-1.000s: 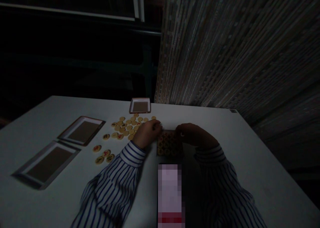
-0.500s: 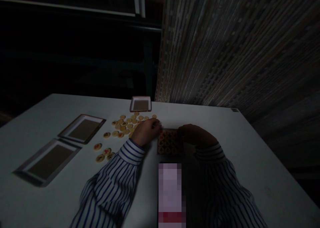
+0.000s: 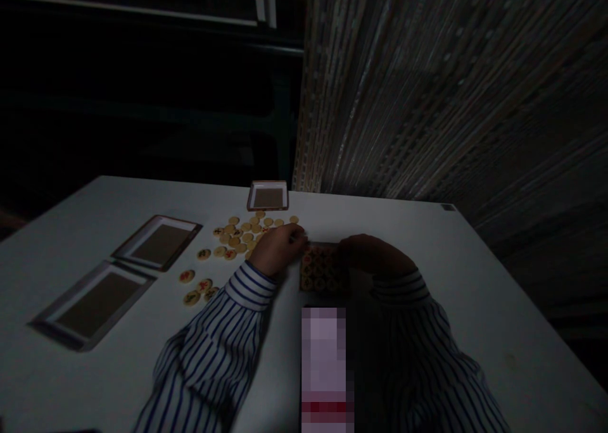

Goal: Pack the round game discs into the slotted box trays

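Note:
Between my hands lies a small tray of Chinese chess pieces (image 3: 319,284), laid in rows with dark and red characters. My left hand (image 3: 279,248) is at the tray's upper left edge, its fingers curled and closed; whatever they hold is hidden. My right hand (image 3: 375,254) reaches over the tray's upper right corner. Its fingers are bent inward and closed in deep shadow, and I cannot make out what is in them. Left of my left hand, loose chess pieces (image 3: 234,241) are spread on the white table (image 3: 441,332), many of them blank side up.
Two shallow trays or lids stand at the left, a nearer one (image 3: 95,303) and a farther one (image 3: 159,243). Another small tray (image 3: 268,197) is by the back edge. A phone-like object with a pixelated screen (image 3: 323,357) lies in front. A curtain (image 3: 380,91) hangs behind.
The view has shifted very slightly. Both hands, the tray between them and the loose pieces keep practically the same places.

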A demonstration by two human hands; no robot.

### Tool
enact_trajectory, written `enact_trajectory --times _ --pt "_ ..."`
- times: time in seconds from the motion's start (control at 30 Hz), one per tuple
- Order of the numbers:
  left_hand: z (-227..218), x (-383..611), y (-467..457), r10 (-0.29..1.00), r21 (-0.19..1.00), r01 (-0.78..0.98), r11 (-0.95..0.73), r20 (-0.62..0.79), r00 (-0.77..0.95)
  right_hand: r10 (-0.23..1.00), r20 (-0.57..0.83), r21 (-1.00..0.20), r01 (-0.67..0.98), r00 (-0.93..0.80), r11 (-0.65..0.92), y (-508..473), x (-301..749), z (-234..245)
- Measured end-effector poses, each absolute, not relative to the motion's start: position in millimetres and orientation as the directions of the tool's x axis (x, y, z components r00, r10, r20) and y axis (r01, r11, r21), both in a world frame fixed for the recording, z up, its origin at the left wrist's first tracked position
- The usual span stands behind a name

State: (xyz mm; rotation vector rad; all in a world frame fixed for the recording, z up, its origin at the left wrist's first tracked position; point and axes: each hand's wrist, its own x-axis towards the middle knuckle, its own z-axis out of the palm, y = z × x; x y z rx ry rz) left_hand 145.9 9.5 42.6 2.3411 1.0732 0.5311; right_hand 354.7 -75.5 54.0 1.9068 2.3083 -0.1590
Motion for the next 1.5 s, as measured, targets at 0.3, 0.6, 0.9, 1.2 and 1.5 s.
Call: enact_trajectory --times 0.3,0.6,0.9,1.2,1.5 --pt "42.3 144.6 9.5 0.789 0.588 0.595 -0.549 0.128 0.601 0.961 -0.195 -0.039 0.981 -0.196 0.192 -77.9 354.1 58.1" --pt "45.9 145.1 7.2 0.793 0.604 0.597 -0.529 0.1 0.601 0.953 -0.255 -0.098 0.985 -0.163 0.143 -77.5 350.9 64.2" --pt "51.3 144.6 5.3 0.803 0.602 0.61 -0.515 0.09 0.59 0.947 -0.231 -0.078 0.974 -0.224 0.211 -75.4 353.4 58.3" --pt "46.3 142.8 8.6 0.784 0.594 0.593 -0.543 0.105 0.612 0.947 -0.253 -0.122 0.978 -0.197 0.171 -76.5 352.3 62.1" --pt "47.1 141.6 9.3 0.78 0.593 0.594 -0.543 0.096 0.618 0.95 -0.252 -0.098 0.982 -0.184 0.164 -77.7 349.4 67.0"
